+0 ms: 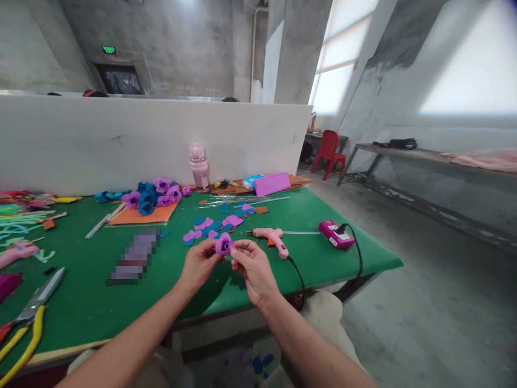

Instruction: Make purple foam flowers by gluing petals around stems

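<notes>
Both hands pinch one small purple foam flower [224, 245] above the front edge of the green tabletop [100, 302]: the left hand [201, 262] holds its side, the right hand [250, 265] presses a petal. The step seems to be shaping the bud. Next probably needs glue; the pink glue gun [272, 237] lies just beyond the right hand.

A craft workshop: bare concrete walls [173, 43], green worktable [242, 291] strewn with foam flowers [155, 195], glue gun [272, 237].

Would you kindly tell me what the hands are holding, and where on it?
Both the left hand and right hand pinch a small purple foam flower by its opposite edges.
</notes>
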{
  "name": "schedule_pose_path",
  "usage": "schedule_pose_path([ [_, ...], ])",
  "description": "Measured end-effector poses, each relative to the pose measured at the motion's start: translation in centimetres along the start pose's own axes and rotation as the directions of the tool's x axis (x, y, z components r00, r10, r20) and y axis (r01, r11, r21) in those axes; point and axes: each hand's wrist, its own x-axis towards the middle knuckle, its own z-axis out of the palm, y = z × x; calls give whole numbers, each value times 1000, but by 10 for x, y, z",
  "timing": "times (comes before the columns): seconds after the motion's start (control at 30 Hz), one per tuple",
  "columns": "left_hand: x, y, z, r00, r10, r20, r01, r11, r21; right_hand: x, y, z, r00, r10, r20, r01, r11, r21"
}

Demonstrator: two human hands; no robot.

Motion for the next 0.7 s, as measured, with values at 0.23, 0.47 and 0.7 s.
schedule_pose_path([
  [0.23, 1, 3, -2, 1000, 30, -7, -30, 999, 31, -1, -1, 0, 1000, 15, 16, -15, 1000, 0],
  [0.47, 1, 6, -3, 999, 34, -4, -34, 998, 50, -2, -2, 1, 997, 75, 25, -75, 997, 30],
  [0.7, 1, 4, -1, 1000, 28, -6, -28, 999, 33, -2, 0, 2, 994, 99, 41, -97, 994, -50],
])
